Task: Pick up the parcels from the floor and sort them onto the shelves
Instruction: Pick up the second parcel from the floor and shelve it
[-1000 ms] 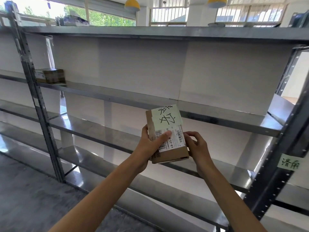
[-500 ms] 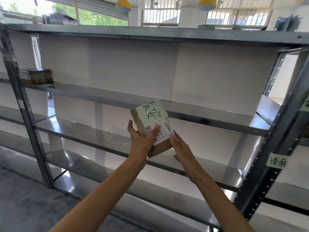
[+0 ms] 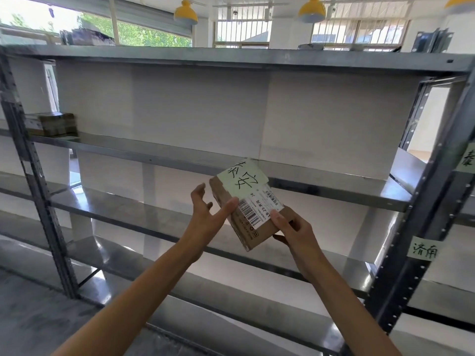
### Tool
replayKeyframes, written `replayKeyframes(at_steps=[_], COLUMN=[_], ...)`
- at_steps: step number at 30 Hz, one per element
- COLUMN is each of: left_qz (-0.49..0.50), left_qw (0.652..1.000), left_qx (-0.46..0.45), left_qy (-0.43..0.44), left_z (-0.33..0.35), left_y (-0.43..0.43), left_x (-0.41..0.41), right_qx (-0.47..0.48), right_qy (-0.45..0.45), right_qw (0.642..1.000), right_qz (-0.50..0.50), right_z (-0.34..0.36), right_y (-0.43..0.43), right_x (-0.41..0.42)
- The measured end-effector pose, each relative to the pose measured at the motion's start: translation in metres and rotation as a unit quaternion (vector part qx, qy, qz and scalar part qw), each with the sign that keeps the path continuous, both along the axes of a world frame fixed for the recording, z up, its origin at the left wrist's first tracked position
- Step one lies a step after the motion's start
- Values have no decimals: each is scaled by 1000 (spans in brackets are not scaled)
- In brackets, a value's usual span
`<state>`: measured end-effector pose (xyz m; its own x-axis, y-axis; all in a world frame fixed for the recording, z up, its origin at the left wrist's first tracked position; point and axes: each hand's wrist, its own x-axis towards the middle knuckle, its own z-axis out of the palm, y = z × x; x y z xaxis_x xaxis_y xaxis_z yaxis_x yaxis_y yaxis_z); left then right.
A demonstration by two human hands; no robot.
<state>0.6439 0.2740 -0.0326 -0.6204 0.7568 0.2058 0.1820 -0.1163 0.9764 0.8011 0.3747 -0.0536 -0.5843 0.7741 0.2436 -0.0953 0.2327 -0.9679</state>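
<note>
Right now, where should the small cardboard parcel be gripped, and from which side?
Grip the parcel across its thin depth at the lower right corner, coming from the right with the thumb on the labelled face, as the right hand does. The box is flat and tilted.

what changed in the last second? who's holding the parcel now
The left hand has let go: its fingers, wrapped round the parcel before, are now spread, only the thumb touching the label. The right hand now carries it, gripping the lower right corner. The parcel has tilted, top end leftward. Unchanged: parcel off the shelves; stacked boxes at far left.
</note>
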Motion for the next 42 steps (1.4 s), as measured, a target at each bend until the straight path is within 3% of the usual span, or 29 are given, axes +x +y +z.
replayKeyframes(at_steps=[3,6,10,22,28,39,42], left_qz=[-29,-70,-50,10,-22,-16,-15], left_qw=[998,997,996,997,997,997,995], left_qx=[13,27,66,70,68,78,95], left_qy=[46,31,16,44,38,9,-30], left_z=[1,-1,-5,-6,-9,-9,-4], left_y=[-5,-6,-3,-2,-5,-7,-6], left_x=[-7,-8,-5,12,17,16,16], right_qx=[9,11,-35,-103,-118,-56,-56], right_qy=[2,17,76,202,221,202,200], right_qw=[1000,1000,995,969,962,969,970], right_qz=[-2,-9,-54,-102,-108,-128,-124], right_z=[1,2,2,2,1,1,-1], right_y=[3,5,6,6,7,5,6], right_x=[4,5,0,-7,-7,-16,-19])
